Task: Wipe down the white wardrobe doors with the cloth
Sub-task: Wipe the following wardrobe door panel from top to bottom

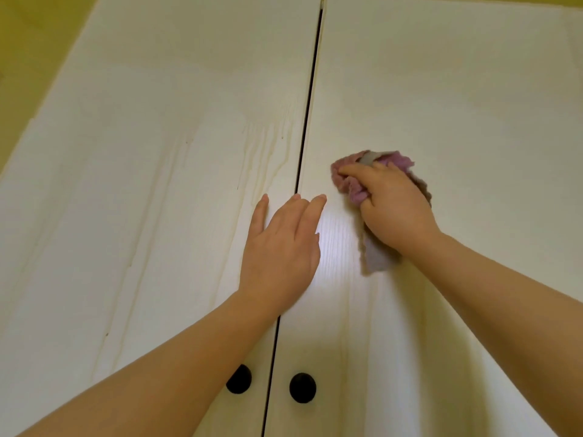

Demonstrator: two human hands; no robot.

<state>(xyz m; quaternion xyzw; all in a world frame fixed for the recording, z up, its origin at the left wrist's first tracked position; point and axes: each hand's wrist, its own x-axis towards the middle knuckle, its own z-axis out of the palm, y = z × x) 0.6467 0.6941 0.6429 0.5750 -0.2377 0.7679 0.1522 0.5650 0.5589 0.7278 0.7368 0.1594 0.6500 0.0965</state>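
White doors (157, 184) bear flat left hand (280, 247); right hand (396, 209) grips cloth (355, 190).

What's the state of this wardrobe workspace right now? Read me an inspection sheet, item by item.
surface: left door has yellowish drip streaks beside the gap; right door shows none plainly.
job's things: purple-grey cloth, bunched against the right door.
clutter: nothing seen.
grips: left hand flat across the gap, fingers straight; right hand grips the cloth.
cables: nothing seen.
surroundings: dark left knob and right knob below the hands; yellow wall upper left.
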